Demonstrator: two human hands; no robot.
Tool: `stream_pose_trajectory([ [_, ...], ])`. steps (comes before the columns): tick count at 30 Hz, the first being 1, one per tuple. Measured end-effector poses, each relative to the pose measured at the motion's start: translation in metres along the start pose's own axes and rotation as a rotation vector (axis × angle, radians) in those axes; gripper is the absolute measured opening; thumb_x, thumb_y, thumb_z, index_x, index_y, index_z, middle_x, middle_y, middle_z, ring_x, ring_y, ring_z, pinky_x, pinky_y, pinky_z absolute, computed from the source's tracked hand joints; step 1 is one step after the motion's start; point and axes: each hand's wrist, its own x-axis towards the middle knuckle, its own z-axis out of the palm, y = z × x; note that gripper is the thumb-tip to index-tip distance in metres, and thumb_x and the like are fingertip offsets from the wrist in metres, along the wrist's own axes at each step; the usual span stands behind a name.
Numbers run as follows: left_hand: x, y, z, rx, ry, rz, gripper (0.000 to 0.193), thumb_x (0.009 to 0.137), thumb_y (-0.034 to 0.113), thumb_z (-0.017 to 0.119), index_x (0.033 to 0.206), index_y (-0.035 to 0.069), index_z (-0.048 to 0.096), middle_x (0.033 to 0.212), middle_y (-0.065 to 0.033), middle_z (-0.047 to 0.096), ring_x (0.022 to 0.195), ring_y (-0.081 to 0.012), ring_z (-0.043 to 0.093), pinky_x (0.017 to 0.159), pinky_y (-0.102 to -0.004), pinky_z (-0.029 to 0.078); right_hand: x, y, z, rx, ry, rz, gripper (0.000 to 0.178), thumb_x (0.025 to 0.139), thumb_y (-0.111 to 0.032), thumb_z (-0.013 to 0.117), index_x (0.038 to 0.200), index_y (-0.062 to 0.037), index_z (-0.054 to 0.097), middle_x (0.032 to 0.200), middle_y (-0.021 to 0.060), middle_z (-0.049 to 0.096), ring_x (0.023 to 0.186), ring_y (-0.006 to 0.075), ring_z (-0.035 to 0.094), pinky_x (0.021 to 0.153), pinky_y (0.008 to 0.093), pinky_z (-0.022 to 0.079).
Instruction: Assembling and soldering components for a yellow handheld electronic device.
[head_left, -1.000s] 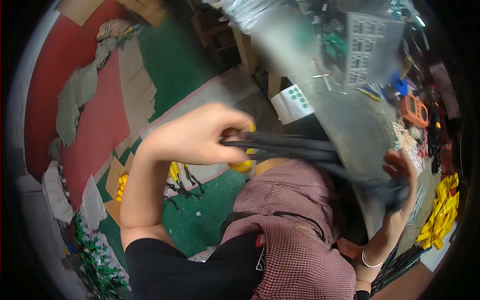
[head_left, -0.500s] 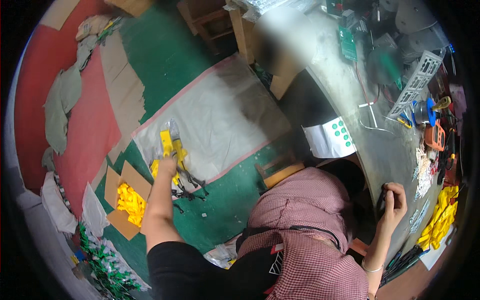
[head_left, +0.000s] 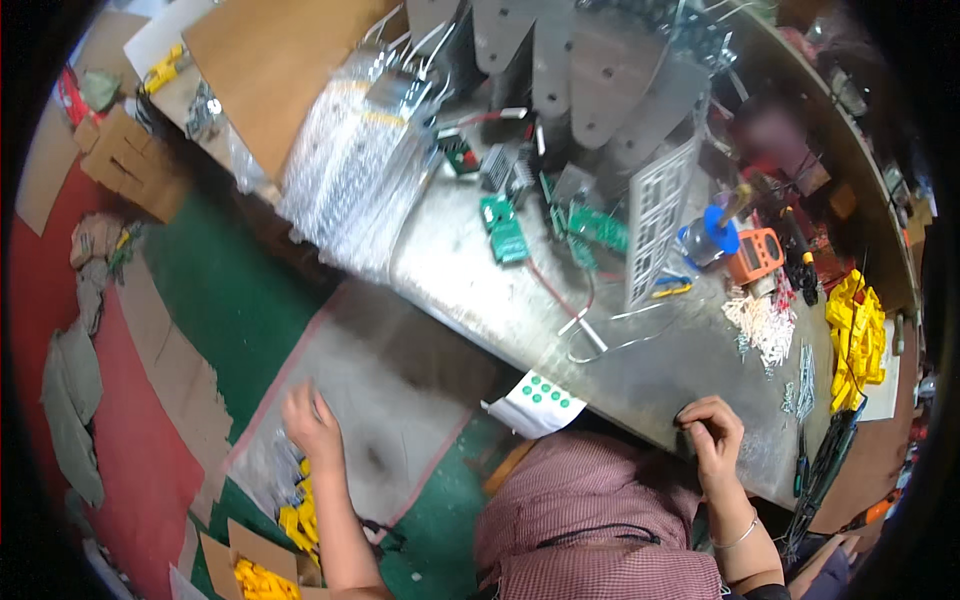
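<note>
My left hand (head_left: 312,420) is raised above the pale mat (head_left: 375,410) on the floor, its fingers apart with nothing in them. Below it, partly hidden by my forearm, lie several yellow plastic pieces (head_left: 300,520) with black cables, beside clear plastic wrap. At the workbench's near edge, my right hand (head_left: 715,435) has curled fingers. A small dark patch shows at its fingertips; what it is, I cannot make out. Nearest to that hand is the bare grey top of the workbench (head_left: 640,370).
An open carton (head_left: 240,550) of yellow pieces stands at lower left. On the bench are bubble-wrapped goods (head_left: 350,170), green circuit boards (head_left: 505,235), a white slotted frame (head_left: 660,220), an orange multimeter (head_left: 755,255) and a yellow bundle (head_left: 855,340). A sheet with green dots (head_left: 540,400) overhangs the edge.
My left hand has let go of the yellow pieces and come up empty. The view has turned toward the bench, showing more of it. My right hand stays by the bench edge.
</note>
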Motion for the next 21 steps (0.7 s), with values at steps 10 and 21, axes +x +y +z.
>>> stream_pose_trajectory([
  [10, 0.263, 0.199, 0.000, -0.066, 0.102, 0.253, 0.075, 0.070, 0.024, 0.081, 0.135, 0.010, 0.048, 0.117, -0.0208, 0.058, 0.111, -0.0395, 0.052, 0.094, -0.0467, 0.043, -0.006, -0.001, -0.013, 0.036, 0.150, -0.133, 0.008, 0.075, 0.002, 0.059, 0.080, 0.0013, 0.065, 0.083, 0.0132, 0.066, 0.077, 0.0241, 0.063, 0.072, 0.0320, 0.050],
  [21, 0.120, 0.351, -0.093, -0.755, -0.083, 0.869, 0.068, 0.068, 0.022, 0.075, 0.131, 0.006, 0.055, 0.119, -0.0140, 0.054, 0.104, -0.0304, 0.054, 0.090, -0.0413, 0.042, -0.071, -0.036, -0.108, -0.052, 0.244, -0.311, 0.015, 0.072, -0.002, 0.062, 0.086, -0.0012, 0.068, 0.088, 0.0142, 0.069, 0.077, 0.0229, 0.066, 0.065, 0.0284, 0.051],
])
